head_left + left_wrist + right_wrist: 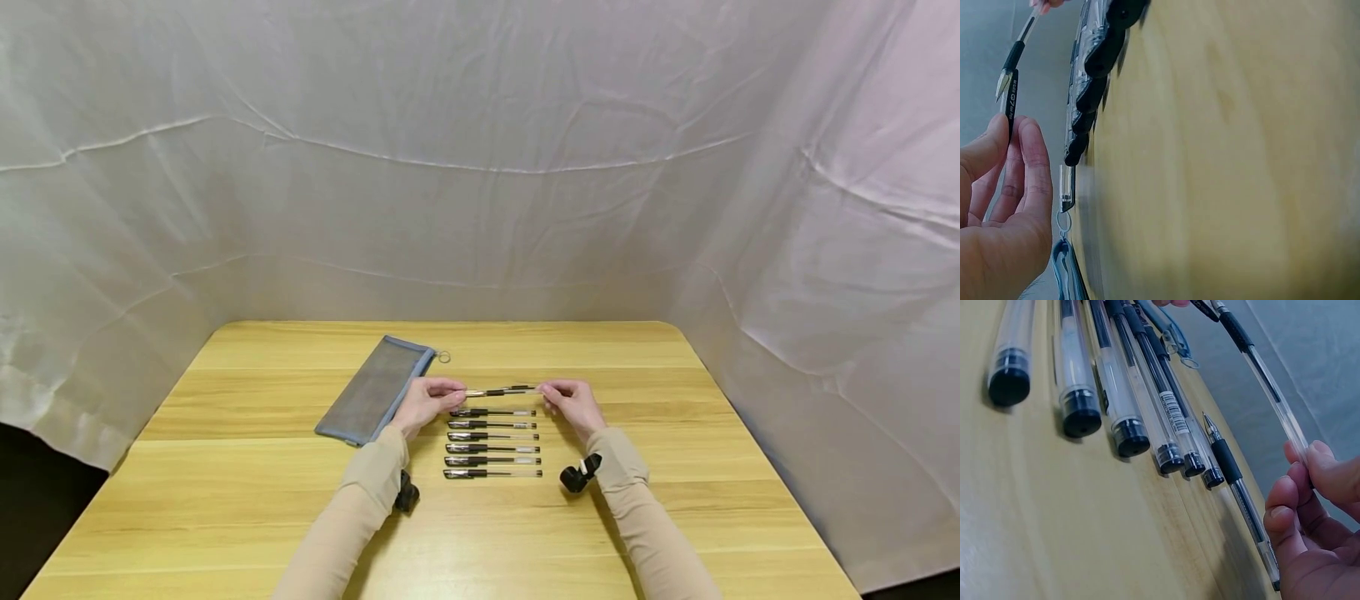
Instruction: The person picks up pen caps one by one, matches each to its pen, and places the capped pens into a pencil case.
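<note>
My left hand (423,406) pinches a pen cap with a black, white-lettered clip (1014,100) between thumb and fingers. Beside that clip is the bare metal tip of a gel pen (1012,59), which has a black rubber grip and a clear barrel. My right hand (573,404) pinches the clear rear end of this pen, so it spans between both hands above the table. Under it lies a second uncapped gel pen (1229,465), its tip towards the left. Nearer the body, several capped gel pens (468,437) lie in a parallel row, caps to the left.
A grey mesh zip pouch (371,392) with blue edging lies left of the pens, partly behind the left hand. Its zip carries a metal ring (444,357). Pale cloth (480,208) hangs around the wooden table (225,517). Each wrist wears a small black camera.
</note>
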Tool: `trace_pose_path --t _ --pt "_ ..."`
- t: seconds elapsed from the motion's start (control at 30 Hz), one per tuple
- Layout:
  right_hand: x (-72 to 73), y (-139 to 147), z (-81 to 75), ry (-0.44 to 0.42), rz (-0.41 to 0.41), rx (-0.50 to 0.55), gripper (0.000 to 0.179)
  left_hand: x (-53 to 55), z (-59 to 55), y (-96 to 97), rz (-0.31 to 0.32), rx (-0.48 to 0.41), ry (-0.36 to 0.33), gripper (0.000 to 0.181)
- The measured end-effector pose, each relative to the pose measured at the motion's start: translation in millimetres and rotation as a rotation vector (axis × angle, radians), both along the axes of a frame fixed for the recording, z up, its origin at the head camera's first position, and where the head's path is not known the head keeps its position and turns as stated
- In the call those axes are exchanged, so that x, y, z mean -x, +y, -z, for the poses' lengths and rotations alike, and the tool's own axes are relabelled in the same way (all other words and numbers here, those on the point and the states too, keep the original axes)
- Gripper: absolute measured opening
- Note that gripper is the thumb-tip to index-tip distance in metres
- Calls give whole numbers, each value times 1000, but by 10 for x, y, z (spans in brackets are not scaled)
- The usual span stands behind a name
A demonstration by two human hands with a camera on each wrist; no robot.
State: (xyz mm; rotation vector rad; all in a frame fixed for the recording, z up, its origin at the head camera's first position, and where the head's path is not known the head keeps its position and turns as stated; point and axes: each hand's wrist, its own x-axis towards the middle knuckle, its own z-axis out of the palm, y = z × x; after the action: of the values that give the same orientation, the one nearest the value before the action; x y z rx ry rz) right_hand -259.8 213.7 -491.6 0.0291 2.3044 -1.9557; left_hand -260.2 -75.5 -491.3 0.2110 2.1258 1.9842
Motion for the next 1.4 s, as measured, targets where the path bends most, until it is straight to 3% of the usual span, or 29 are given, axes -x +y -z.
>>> trace_pose_path --t 0.27,0.6,0.97,1.4 --pt "-20 -32 -17 -14 -6 13 28 -3 -11 11 7 13 11 25" --pt "18 23 23 -11 78 36 31 15 2 -18 -14 -43 -12 27" --pt "6 23 11 -7 70 16 29 16 0 -7 -3 -35 -12 27" --pt "-8 -22 -13 15 21 10 29 12 13 12 57 -4 38 28"
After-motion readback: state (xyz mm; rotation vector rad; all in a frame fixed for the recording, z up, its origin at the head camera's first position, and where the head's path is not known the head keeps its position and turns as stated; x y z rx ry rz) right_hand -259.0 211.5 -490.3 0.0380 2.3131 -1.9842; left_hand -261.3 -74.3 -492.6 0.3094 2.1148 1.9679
